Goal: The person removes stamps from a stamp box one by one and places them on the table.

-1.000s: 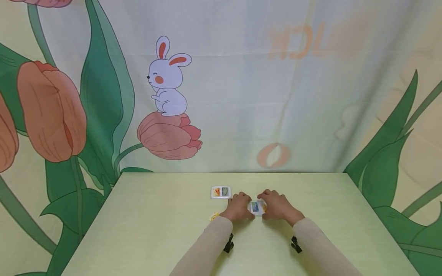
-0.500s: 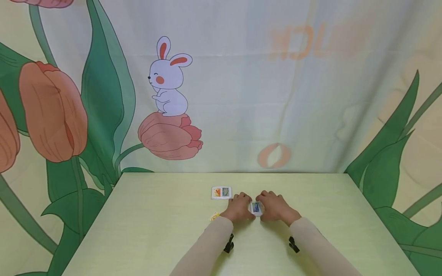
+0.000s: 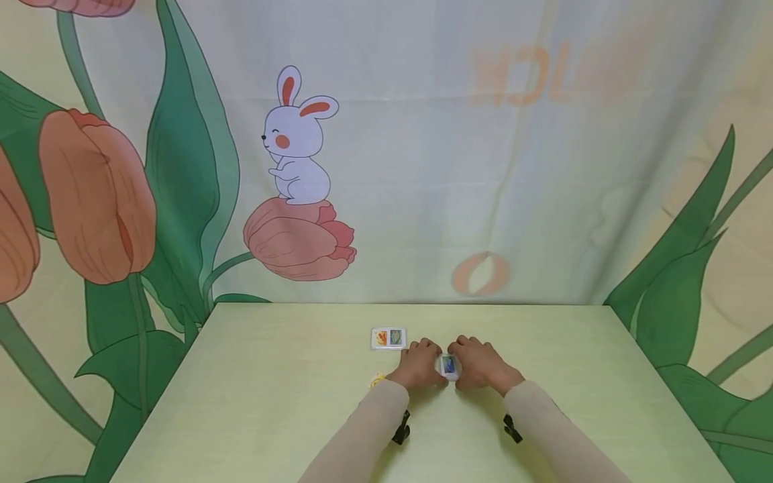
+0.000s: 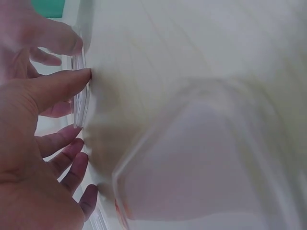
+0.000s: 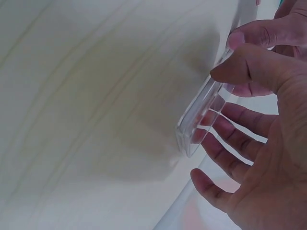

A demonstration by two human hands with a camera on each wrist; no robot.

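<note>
Between my two hands is a small clear plastic case (image 3: 449, 366) with a blue picture showing in it. My left hand (image 3: 419, 365) pinches its left side, thumb at the near edge and fingers at the far edge. On the opposite side my right hand (image 3: 480, 363) grips it the same way and covers its right part. Seen edge-on in the right wrist view, the clear case (image 5: 199, 117) looks thin, with my right thumb (image 5: 235, 67) along its edge. The left wrist view shows the case (image 4: 80, 96) between the fingertips too.
Behind my left hand lies another clear case (image 3: 388, 338) with an orange and a grey picture. A yellow-printed item (image 3: 377, 380) is partly hidden by my left sleeve. A clear case (image 4: 192, 163) fills the left wrist view's foreground. A printed curtain hangs behind the table (image 3: 272, 402).
My right hand has slid a little left, nearer my left hand, and now covers the orange part of the case that showed before. The left hand has stayed about where it was.
</note>
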